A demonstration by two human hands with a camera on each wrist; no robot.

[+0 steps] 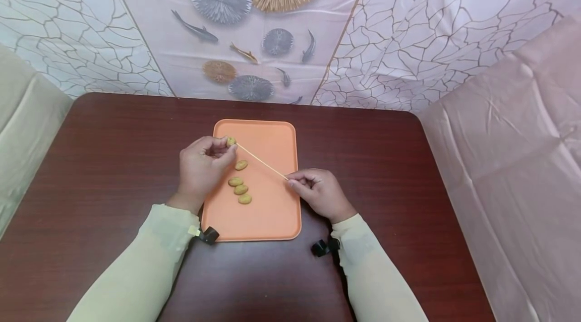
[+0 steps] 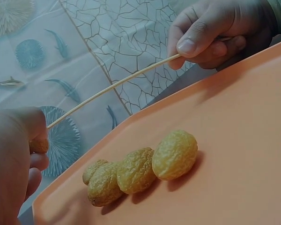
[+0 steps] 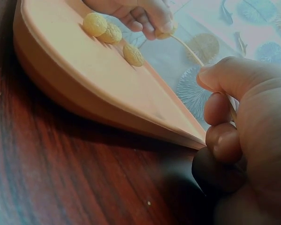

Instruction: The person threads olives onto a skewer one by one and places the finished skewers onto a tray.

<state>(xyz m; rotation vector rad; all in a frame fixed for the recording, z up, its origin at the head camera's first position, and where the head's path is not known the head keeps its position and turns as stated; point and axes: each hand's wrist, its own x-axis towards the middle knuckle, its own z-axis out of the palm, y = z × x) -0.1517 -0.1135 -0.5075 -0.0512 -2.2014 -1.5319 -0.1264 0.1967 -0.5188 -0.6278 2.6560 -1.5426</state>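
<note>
My left hand point(image 1: 199, 171) pinches a small oval fruit point(image 1: 231, 140), yellow-green and wrinkled, between thumb and fingers above the tray's far left part. A thin wooden skewer point(image 1: 262, 162) runs from that fruit down to my right hand point(image 1: 322, 193), which grips its other end over the tray's right edge. In the right wrist view the skewer's far end meets the held fruit point(image 3: 165, 33); how deep it goes in is hidden. Several more such fruits point(image 2: 174, 154) lie in a loose row on the orange tray point(image 1: 272, 221), below and right of the left hand.
The tray lies on a dark reddish-brown wooden table point(image 1: 376, 161). A patterned cloth point(image 1: 254, 24) hangs behind the table's far edge, and pale padded fabric point(image 1: 513, 150) stands along the right side. Each wrist wears a small black camera point(image 1: 210, 235).
</note>
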